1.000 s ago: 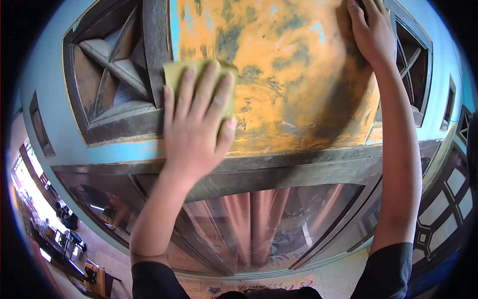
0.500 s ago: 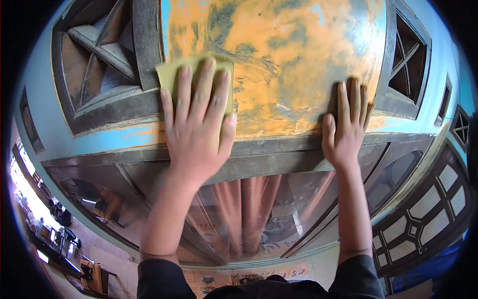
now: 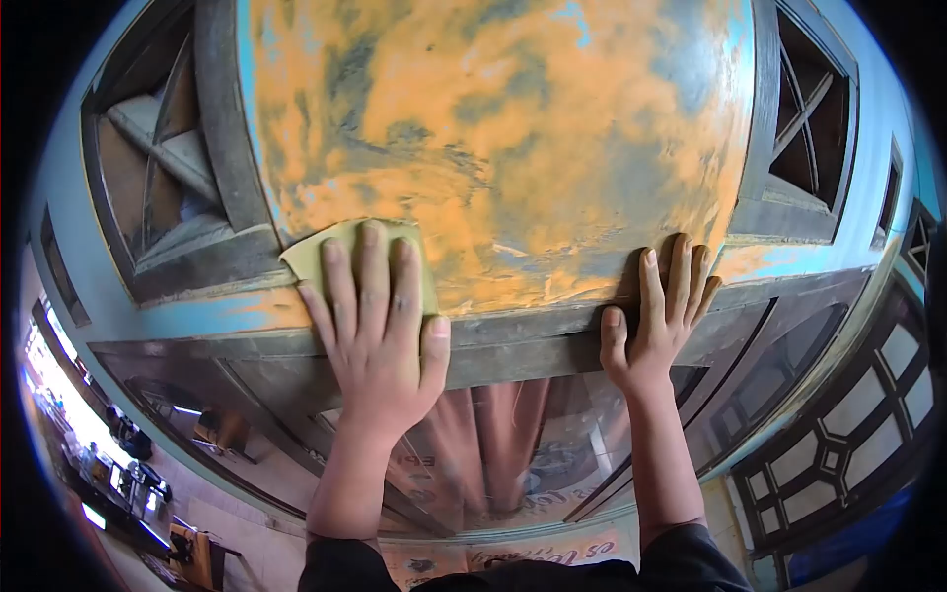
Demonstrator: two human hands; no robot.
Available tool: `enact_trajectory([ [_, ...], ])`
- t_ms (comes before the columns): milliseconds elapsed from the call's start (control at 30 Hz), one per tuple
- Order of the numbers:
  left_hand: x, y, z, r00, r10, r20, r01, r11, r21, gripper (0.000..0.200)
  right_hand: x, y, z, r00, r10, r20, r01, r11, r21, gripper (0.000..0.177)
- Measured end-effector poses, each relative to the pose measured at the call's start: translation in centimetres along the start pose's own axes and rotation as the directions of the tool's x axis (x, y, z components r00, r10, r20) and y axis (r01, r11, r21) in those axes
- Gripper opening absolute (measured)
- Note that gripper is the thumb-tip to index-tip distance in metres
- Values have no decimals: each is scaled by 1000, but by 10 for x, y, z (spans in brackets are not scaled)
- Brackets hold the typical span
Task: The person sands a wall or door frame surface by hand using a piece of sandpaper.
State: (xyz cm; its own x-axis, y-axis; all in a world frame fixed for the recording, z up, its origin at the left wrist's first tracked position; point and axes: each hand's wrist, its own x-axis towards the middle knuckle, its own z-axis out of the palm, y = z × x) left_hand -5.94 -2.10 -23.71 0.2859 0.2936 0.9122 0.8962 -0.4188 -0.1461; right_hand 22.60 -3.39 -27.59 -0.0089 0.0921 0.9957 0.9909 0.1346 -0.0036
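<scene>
A yellowish sheet of sandpaper [image 3: 308, 259] lies pressed beneath the fingers of my left hand [image 3: 378, 340], against the lower left of a wall panel [image 3: 523, 148] patched in orange and grey. The fingers are stretched out over the sheet, and its left corner and right edge stick out. My right hand [image 3: 653, 331] rests flat at the panel's lower right, fingers apart, holding nothing. Its palm is over the dark wooden beam [image 3: 513, 350] that runs under the panel.
Wooden vent frames with crossed slats flank the panel, one at the left [image 3: 163, 148] and one at the right [image 3: 809, 109]. Below the beam is glass with a reddish-brown curtain [image 3: 498, 434] showing in it. A latticed dark frame [image 3: 838, 434] stands at the lower right.
My left hand has slid the sandpaper down the panel, slightly to the left in view. My right hand also sits lower and further left in view. The camera's view has shifted a little.
</scene>
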Motion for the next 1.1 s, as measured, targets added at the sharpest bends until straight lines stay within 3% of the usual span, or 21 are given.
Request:
enact_trajectory([
  [233, 67, -6, -17, 993, 45, -112, -40, 998, 43, 64, -5, 3, -1, 1000, 21, -13, -20, 996, 83, 53],
  [367, -6, 23, 7, 999, -40, 23, 39, 999, 8, 70, -10, 9, -3, 1000, 8, -5, -7, 991, 131, 52],
  [467, -20, 22, 17, 999, -48, -21, 49, 998, 31, 71, -11, 10, -2, 1000, -3, -1, 3, 991, 132, 54],
  [667, 48, -5, -16, 999, 24, -47, -25, 1000, -17, 73, -14, 9, 1, 1000, 1, -25, 2, 991, 133, 55],
  [833, -17, 19, 2, 994, -96, 54, 101, 991, -85, 70, -13, 7, 3, 999, 4, -50, 2, 993, 120, 57],
  [900, -3, 5, -2, 998, -59, 39, 59, 998, 6, 77, -12, 5, 2, 999, 3, -51, 2, 993, 114, 57],
  [1000, 42, -21, -22, 997, -32, -64, 31, 999, -23, 76, -11, 4, 1, 999, 6, -44, -1, 995, 99, 58],
  [1100, 38, -21, -26, 998, -49, -28, 47, 997, -57, 77, -12, 4, 1, 999, 11, -39, -8, 995, 97, 58],
])
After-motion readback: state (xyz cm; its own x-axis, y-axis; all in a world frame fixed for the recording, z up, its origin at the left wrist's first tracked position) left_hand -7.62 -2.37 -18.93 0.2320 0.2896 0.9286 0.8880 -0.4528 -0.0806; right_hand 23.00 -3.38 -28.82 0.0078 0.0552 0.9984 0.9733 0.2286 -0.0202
